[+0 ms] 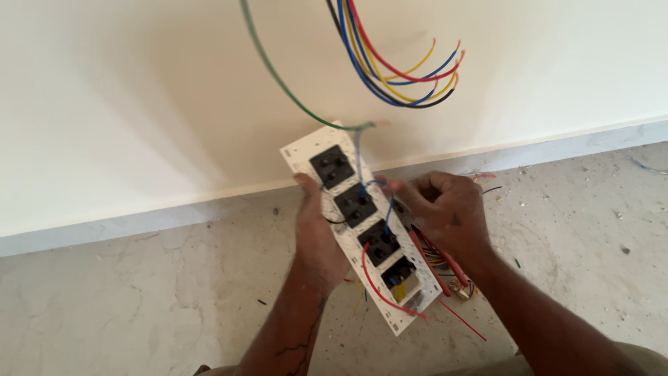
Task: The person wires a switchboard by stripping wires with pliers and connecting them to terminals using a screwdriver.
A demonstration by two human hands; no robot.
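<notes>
Head view: switch plate (pixel 362 226) between left hand (pixel 316 233) and right hand (pixel 445 212).

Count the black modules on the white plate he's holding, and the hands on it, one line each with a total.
Black modules on the white plate: 4, in a row along its length; top one, second, third, lowest.
Hands on the plate: 2; left hand grips its left edge, right hand at its right edge.
Total: 6

One white switch plate (pixel 362 230) sits between two hands, the left hand (pixel 316 233) and right hand (pixel 445 212); four black modules (pixel 355 204) are mounted on it.
</notes>
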